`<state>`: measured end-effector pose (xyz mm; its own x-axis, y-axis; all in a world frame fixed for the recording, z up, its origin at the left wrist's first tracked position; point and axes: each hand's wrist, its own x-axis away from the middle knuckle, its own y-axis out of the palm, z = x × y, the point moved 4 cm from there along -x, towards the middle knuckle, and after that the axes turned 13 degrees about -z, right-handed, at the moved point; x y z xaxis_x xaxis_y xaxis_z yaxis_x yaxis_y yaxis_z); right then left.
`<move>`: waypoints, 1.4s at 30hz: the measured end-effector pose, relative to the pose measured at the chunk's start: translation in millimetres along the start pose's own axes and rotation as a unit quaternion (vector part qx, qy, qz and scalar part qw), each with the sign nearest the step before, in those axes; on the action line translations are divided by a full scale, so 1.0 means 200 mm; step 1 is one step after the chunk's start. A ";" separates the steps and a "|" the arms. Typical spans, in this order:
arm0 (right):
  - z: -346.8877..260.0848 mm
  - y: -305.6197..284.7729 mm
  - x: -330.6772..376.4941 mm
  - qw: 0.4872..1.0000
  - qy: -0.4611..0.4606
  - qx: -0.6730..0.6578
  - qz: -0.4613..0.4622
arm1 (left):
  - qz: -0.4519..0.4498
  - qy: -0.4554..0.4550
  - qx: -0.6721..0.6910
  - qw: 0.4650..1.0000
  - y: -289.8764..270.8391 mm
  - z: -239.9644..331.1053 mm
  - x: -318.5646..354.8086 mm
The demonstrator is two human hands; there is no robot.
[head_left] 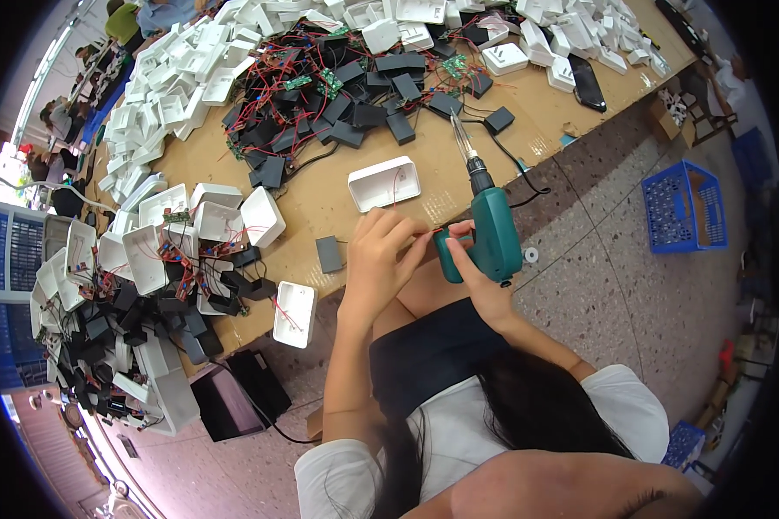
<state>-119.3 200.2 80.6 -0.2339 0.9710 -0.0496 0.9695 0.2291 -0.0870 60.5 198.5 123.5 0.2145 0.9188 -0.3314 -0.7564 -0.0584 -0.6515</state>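
Observation:
My right hand (485, 281) is wrapped round the handle of a green pistol-shaped electric screwdriver (495, 233), whose long pointed metal tip reaches away over the table. Close by on the left, my left hand (385, 255) has its fingertips pinched together near the tool's handle; what they hold, if anything, is too small to make out. Just beyond my hands sits an open white plastic case (384, 184) with a thin red wire inside. A flat dark grey block (329, 254) lies left of my left hand. Another white case (295, 314) with red wires rests at the table's near edge.
Black boxes, red wires and green circuit boards (329, 84) form a heap at the far middle. White cases (160, 108) pile up beyond and to the left. A phone (587, 84) lies far right. A blue crate (684, 208) and black box (238, 394) are on the floor.

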 end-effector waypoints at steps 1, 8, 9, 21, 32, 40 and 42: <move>0.01 0.02 -0.01 1.000 0.001 0.001 0.000 | -0.005 0.004 -0.007 1.000 0.00 -0.02 0.00; 0.05 0.14 -0.09 0.997 -0.054 0.040 0.028 | -0.025 0.004 -0.003 1.000 -0.05 -0.11 0.00; 0.06 0.15 -0.10 0.996 -0.053 0.059 0.030 | -0.024 0.003 -0.004 1.000 -0.05 -0.12 0.00; -0.06 0.06 -0.12 0.995 0.054 0.013 -0.079 | 0.129 -0.136 -0.101 0.977 -0.03 -0.23 -0.05; -0.07 -0.19 -0.02 0.986 -0.004 0.085 -0.143 | 0.223 -0.192 -0.225 0.929 0.18 -0.30 -0.16; -0.10 -0.12 -0.09 0.981 -0.008 0.130 -0.143 | 0.225 -0.203 -0.261 0.917 0.20 -0.27 -0.17; -0.09 -0.10 -0.11 0.979 -0.004 0.145 -0.144 | 0.224 -0.204 -0.268 0.914 0.20 -0.27 -0.17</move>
<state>-132.1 176.5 101.8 -0.4962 0.8682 0.0106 0.8023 0.4631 -0.3766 56.2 143.0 71.9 -0.3743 0.8187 -0.4355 -0.2761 -0.5467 -0.7905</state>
